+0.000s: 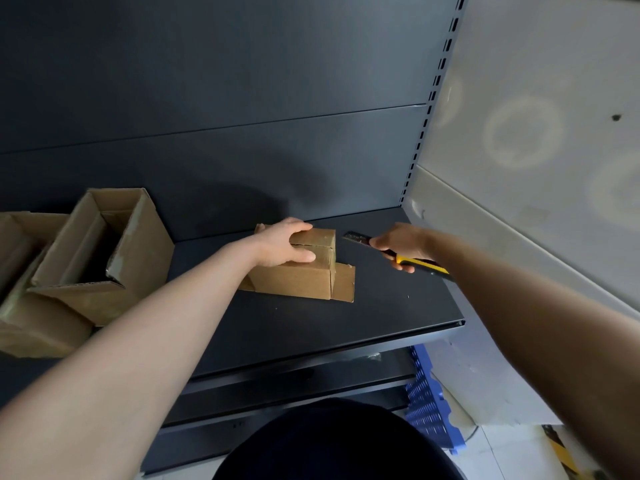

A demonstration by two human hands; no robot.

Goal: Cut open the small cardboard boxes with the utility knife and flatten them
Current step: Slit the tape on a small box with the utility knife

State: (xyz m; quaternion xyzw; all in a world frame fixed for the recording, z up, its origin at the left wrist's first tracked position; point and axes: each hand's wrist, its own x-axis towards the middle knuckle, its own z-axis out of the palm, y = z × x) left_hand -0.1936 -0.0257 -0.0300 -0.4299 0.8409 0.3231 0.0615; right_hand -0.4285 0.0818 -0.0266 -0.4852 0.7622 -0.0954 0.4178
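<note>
The small cardboard box (294,278) stands near the middle of the dark metal shelf (346,327), long side toward the person; it keeps its full box shape, so it is not yet flattened. One end flap (343,283) at its right end is folded out and lies on the shelf; a sliver of card also shows at its left foot. A seam (313,244) runs along the top; whether it has been slit I cannot tell.

The left hand (284,245) lies over the top of the box, its fingers (301,226) curled over the far edge and the thumb pressed along the near side; it holds the box steady. The right hand (398,245) is just right of the box and apart from it, fingers wrapped round the yellow-and-black utility knife (415,262); the blade (355,236) is out and points left toward the box's right end, not touching it.

By my reading the task is at an early stage: this box looks partly opened at the ends, with cutting and flattening left to do; no flattened card is in view.

At the left of the shelf stand larger open cartons (104,244); what they hold is unclear. Below the shelf, to the right, a blue crate (429,403) sits on the floor.
</note>
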